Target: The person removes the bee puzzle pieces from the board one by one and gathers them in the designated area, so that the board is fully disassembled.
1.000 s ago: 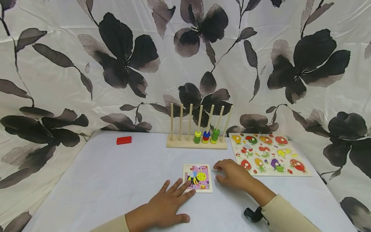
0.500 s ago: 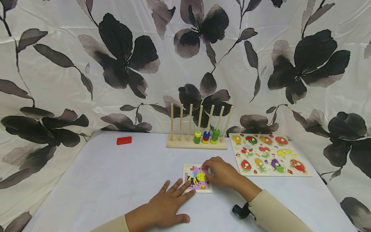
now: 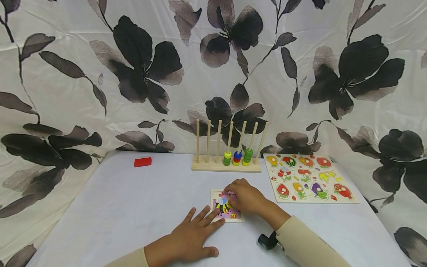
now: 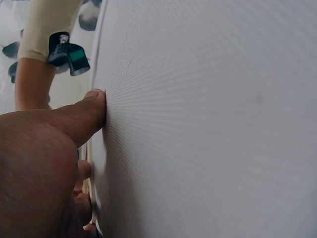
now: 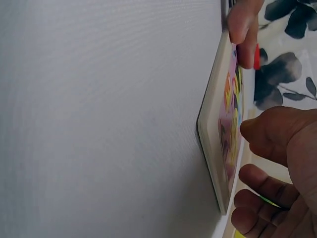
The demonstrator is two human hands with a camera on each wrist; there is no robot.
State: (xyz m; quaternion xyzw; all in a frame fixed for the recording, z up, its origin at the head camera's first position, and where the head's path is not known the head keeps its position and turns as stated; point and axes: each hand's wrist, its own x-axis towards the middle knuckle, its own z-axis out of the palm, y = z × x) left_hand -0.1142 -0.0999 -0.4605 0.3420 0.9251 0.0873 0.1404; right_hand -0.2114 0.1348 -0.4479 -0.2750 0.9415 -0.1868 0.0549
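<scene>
A small square bee puzzle (image 3: 221, 208) in a pale wooden frame lies flat on the white table. My left hand (image 3: 190, 237) rests with straight, spread fingers, its fingertips on the puzzle's lower left part. Over the puzzle's upper right part is my right hand (image 3: 245, 198), its fingers loosely bent and covering the bee's head. In the right wrist view, the thumb (image 5: 267, 131) and fingers stand apart close to the puzzle's face (image 5: 229, 124), with nothing visible between them. Whether the fingertips touch the puzzle is hard to tell.
Behind the puzzle stands a wooden peg rack (image 3: 227, 168) with coloured rings on some pegs. A fruit puzzle board (image 3: 313, 185) lies at the right, and a red block (image 3: 142, 162) at the back left. A black wrist camera (image 3: 268, 241) hangs at the right sleeve.
My right hand has moved left from beside the puzzle to over its upper right part. The left hand stays in place on the puzzle's lower left corner.
</scene>
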